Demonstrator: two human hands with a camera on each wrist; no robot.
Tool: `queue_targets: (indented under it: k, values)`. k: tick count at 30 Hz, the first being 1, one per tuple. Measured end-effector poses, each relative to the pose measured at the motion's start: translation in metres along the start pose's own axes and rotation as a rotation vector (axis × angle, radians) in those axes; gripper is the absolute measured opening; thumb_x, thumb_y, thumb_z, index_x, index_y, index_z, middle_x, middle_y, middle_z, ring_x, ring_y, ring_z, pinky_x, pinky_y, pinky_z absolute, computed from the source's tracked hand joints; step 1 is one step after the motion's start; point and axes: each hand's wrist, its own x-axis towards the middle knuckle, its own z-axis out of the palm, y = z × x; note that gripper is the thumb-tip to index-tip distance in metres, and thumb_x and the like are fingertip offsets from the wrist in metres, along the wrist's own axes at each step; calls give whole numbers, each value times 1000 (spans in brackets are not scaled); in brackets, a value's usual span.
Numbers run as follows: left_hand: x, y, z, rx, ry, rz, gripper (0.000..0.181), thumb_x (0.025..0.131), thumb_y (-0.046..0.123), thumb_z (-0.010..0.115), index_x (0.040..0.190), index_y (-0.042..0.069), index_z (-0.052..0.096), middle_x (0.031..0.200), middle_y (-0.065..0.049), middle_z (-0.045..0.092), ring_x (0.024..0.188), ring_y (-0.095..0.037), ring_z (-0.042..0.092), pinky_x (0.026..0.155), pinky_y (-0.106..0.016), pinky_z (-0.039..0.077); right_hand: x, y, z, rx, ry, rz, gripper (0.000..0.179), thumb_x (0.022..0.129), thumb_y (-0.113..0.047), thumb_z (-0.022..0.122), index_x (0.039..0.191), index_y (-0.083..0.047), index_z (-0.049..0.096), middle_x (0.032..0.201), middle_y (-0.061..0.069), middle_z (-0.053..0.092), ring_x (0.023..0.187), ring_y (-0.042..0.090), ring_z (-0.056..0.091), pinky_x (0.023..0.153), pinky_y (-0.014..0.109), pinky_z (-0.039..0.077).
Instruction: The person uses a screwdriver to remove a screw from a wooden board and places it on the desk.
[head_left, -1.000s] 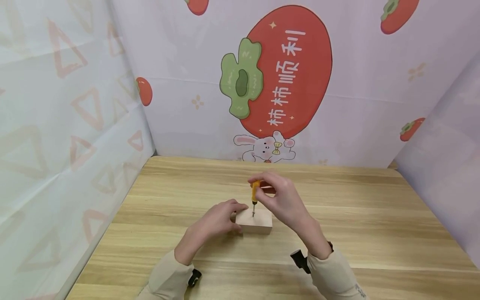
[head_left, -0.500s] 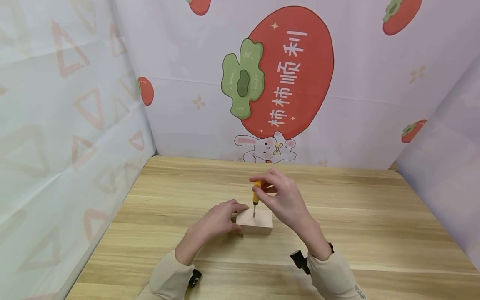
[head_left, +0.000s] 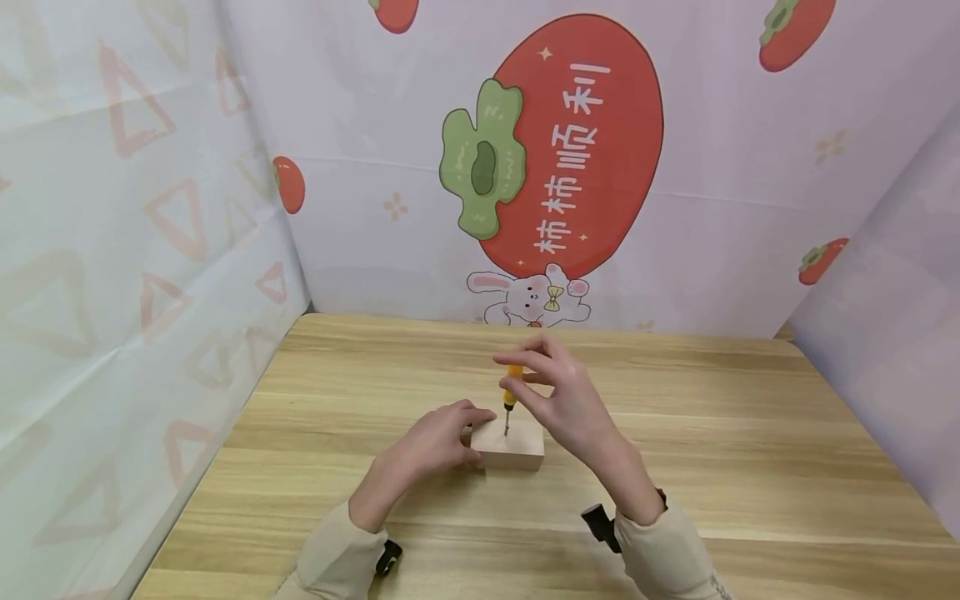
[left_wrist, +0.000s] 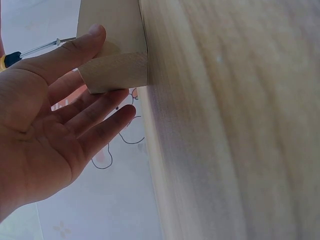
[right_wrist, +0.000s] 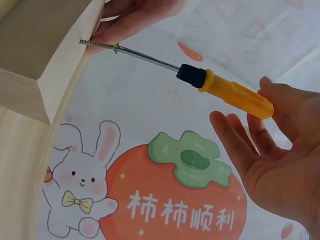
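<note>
A pale wooden block (head_left: 517, 446) lies on the table, and my left hand (head_left: 435, 437) grips its left end between thumb and fingers. From the block's top rises a threaded screw (right_wrist: 97, 44), its point in the wood. A screwdriver (right_wrist: 235, 95) with a yellow handle, black collar and thin metal shaft stands nearly upright, its tip at the screw head. My right hand (head_left: 566, 400) holds the handle near its upper end, index finger over the top and thumb beside it. In the left wrist view the thumb (left_wrist: 85, 47) lies on the block's face.
The wood-grain table (head_left: 712, 433) runs back to a white backdrop (head_left: 360, 250) printed with a big red persimmon and a rabbit. A patterned sheet (head_left: 112, 275) hangs along the left side. Black wrist devices (head_left: 600, 527) sit at both sleeves.
My right fingers have shifted their hold on the handle, rising slightly and spreading around its top. The left hand and the block stay in place, with the screwdriver tip still at the screw.
</note>
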Motion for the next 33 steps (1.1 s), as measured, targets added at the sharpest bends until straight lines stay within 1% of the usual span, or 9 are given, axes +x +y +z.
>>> queue_targets:
  k: [5,9,14,17,21,24,28,30,33]
  values:
    - [0,0,0,6,1,5,61,77,22,86,133,16,64,113,-1,65,91,-13,58,80,-31,48,-1,2,1,-52,75,7,34,82,-4,79,115,-10,74,95,2,61,82,12,64,70,23,58]
    - [0,0,0,7,-1,6,62,76,22,86,133,16,64,115,-2,65,93,-14,60,82,-33,49,-2,4,1,-37,114,29,34,81,-4,80,113,-5,70,97,4,67,84,13,68,70,21,57]
    - [0,-1,1,15,5,10,62,76,23,86,133,16,64,114,-2,65,93,-14,59,82,-32,49,-2,4,3,19,103,10,29,81,-2,79,109,-4,70,100,4,71,87,14,71,74,21,57]
    - [0,-2,1,12,10,10,62,76,23,87,133,16,64,113,-2,65,91,-13,58,80,-31,48,-1,3,6,39,74,-5,30,83,-1,78,112,-5,71,104,5,72,90,15,72,77,22,57]
    - [0,-2,1,4,14,9,61,75,22,87,132,16,64,111,-1,65,88,-13,57,78,-30,47,0,3,11,45,57,-14,28,88,1,72,115,-6,70,111,7,70,96,18,70,79,28,58]
    - [-1,-2,0,2,13,8,61,76,22,87,132,16,64,111,-1,65,88,-13,57,78,-30,47,0,3,12,7,73,-23,28,88,0,70,115,-8,72,111,4,66,97,17,66,81,33,59]
    - [-1,0,0,-3,8,5,61,76,23,86,133,16,64,112,-1,65,89,-13,57,78,-31,47,-1,1,11,-144,106,-31,29,85,-11,78,114,-16,75,102,-3,63,85,9,65,75,30,59]
    - [-1,0,0,-5,7,2,61,77,23,86,133,15,64,112,-1,65,90,-13,57,79,-32,47,-2,0,11,-191,121,-28,31,83,-15,81,113,-18,75,97,-5,64,79,6,65,71,28,58]
    - [-1,0,0,-3,9,1,61,77,22,86,133,16,64,113,-1,65,91,-13,58,80,-32,48,-2,-1,10,-168,127,-14,32,81,-14,82,113,-15,75,95,-4,66,79,8,67,68,26,58]
